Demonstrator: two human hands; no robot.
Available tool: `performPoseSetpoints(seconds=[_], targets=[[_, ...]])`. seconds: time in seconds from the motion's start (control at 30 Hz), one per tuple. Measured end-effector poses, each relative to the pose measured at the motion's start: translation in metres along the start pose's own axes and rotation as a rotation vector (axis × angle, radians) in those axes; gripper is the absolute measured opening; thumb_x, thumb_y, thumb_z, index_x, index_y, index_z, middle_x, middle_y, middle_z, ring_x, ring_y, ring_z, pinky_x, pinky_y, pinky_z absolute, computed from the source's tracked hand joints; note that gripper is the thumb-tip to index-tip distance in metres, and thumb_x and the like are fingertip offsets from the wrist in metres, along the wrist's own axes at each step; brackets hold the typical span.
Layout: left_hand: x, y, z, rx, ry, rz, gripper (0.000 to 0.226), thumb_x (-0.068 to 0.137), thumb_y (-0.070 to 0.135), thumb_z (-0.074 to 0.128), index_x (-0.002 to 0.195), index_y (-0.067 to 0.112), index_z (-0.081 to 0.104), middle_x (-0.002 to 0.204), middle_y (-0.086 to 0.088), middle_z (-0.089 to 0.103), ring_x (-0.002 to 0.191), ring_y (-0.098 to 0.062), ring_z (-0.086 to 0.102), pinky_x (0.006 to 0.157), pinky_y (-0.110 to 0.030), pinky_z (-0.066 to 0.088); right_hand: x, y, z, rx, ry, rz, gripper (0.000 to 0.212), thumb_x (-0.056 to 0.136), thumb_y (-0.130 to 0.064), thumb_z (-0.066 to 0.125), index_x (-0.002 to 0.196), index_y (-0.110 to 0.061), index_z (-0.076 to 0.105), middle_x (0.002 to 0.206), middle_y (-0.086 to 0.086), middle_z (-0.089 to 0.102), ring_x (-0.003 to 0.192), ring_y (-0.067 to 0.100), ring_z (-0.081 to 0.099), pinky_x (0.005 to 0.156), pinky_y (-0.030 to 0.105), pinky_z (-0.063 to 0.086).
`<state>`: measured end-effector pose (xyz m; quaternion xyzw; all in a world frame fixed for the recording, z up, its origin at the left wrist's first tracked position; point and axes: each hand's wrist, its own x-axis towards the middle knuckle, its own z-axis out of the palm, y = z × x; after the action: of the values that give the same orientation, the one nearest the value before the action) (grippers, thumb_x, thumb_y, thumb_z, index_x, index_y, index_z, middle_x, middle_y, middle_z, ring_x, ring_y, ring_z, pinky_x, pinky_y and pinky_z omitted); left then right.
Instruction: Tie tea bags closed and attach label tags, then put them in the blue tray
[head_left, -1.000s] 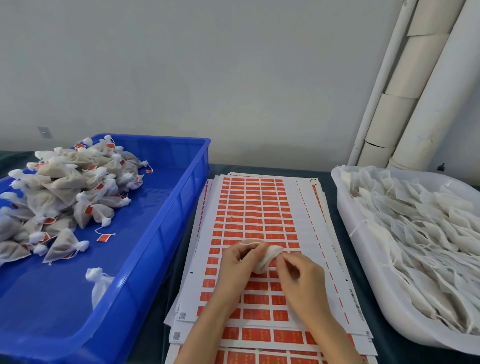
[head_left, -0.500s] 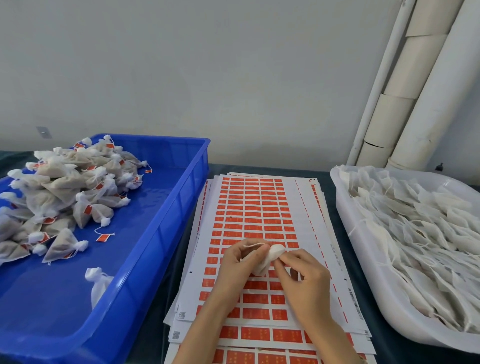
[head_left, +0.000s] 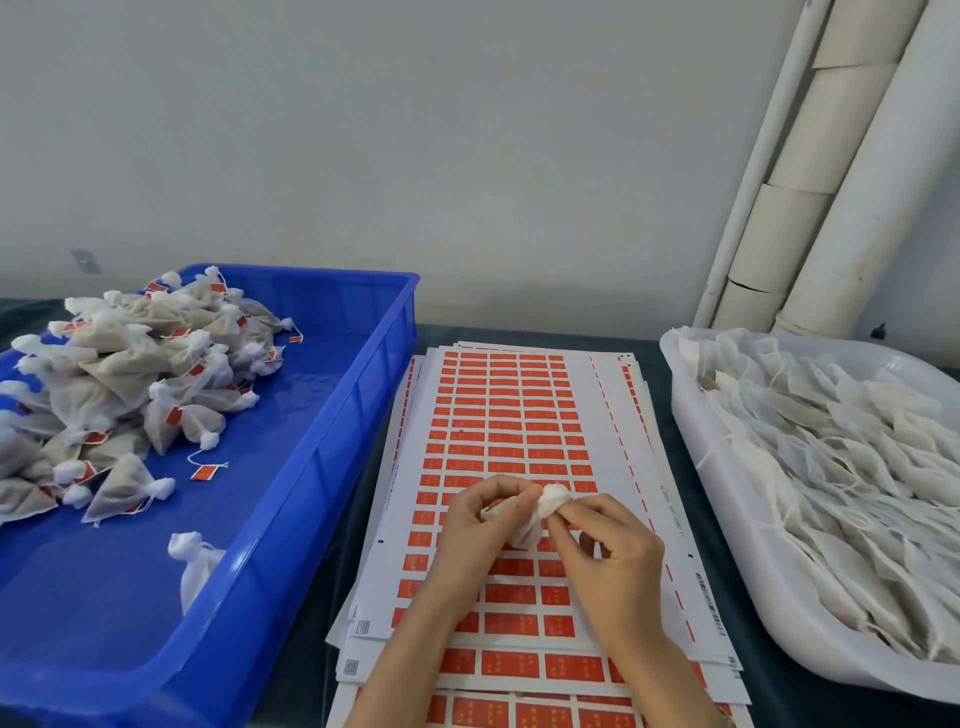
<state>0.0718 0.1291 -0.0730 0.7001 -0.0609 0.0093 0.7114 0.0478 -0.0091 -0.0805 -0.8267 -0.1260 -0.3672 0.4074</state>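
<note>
Both hands are working over the stack of red label sheets (head_left: 509, 405) in the middle of the desk (head_left: 789, 712). The left hand (head_left: 483, 525) is gripping a small white tea bag (head_left: 540, 512), fingers curled round its body, while the right hand (head_left: 608, 561) is pinching the bag's gathered top between thumb and forefinger (the string itself is too fine to make out). The bag is hanging just above the sheets, between the two hands. To the left, the blue tray (head_left: 322, 467) is holding a pile of tied, tagged bags (head_left: 130, 374) at its far end, with one lone bag (head_left: 195, 564) lying nearer. To the right, a white tub (head_left: 727, 545) is sitting full of flat untied bags (head_left: 857, 467).
</note>
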Motion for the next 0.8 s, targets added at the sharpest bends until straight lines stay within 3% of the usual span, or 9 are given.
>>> performPoseSetpoints(seconds=[0.13,0.3,0.37,0.43,0.57,0.8], targets=[[-0.001,0.0006,0.0009,0.018,-0.027,-0.038,0.028,0.082,0.047,0.061,0.095,0.026,0.075,0.093,0.008,0.072,0.093,-0.011,0.066,0.081,-0.023,0.054,0.0004,-0.0006,0.0002,0.025,0.0,0.007,0.022,0.073,-0.02,0.073,0.092,-0.011,0.077,0.084,-0.012,0.067,0.072,-0.006,0.059,0.063,0.004,0.049],[-0.0034,0.0031,0.0001,0.029,-0.105,-0.052,0.032,0.081,0.048,0.057,0.092,0.025,0.077,0.09,0.004,0.073,0.091,-0.018,0.067,0.085,-0.029,0.055,0.0018,-0.0019,-0.0001,0.059,-0.022,0.039,0.017,0.074,-0.018,0.073,0.092,-0.019,0.075,0.083,-0.02,0.062,0.066,-0.003,0.06,0.062,0.003,0.047],[-0.004,0.0032,0.0005,0.044,-0.115,-0.041,0.033,0.083,0.048,0.056,0.091,0.024,0.077,0.087,0.001,0.073,0.088,-0.02,0.066,0.084,-0.029,0.054,0.0023,-0.0017,0.0,0.056,-0.029,0.057,0.016,0.074,-0.017,0.075,0.09,-0.02,0.075,0.082,-0.022,0.061,0.072,0.0,0.062,0.062,0.002,0.046],[-0.0046,0.0034,0.0008,0.051,-0.118,-0.03,0.033,0.084,0.047,0.055,0.09,0.023,0.077,0.084,-0.002,0.072,0.084,-0.022,0.066,0.081,-0.028,0.053,0.0026,-0.0012,-0.0001,0.047,-0.033,0.071,0.016,0.075,-0.016,0.076,0.09,-0.019,0.074,0.082,-0.022,0.061,0.077,0.0,0.062,0.062,0.001,0.046],[-0.0044,0.003,0.0014,0.064,-0.148,-0.014,0.035,0.09,0.042,0.053,0.091,0.016,0.076,0.085,-0.011,0.07,0.085,-0.031,0.065,0.083,-0.035,0.054,0.0024,-0.0011,0.0012,0.022,-0.04,0.08,0.015,0.076,-0.014,0.076,0.089,-0.018,0.072,0.079,-0.019,0.061,0.061,0.0,0.059,0.06,0.002,0.046],[-0.0043,0.0034,0.0003,0.05,-0.157,-0.036,0.026,0.093,0.038,0.055,0.094,0.021,0.075,0.089,-0.005,0.071,0.089,-0.025,0.066,0.083,-0.029,0.053,0.0029,-0.0011,-0.0001,0.031,-0.022,0.039,0.016,0.074,-0.011,0.077,0.09,-0.013,0.075,0.081,-0.014,0.064,0.064,-0.005,0.057,0.062,0.004,0.048]])
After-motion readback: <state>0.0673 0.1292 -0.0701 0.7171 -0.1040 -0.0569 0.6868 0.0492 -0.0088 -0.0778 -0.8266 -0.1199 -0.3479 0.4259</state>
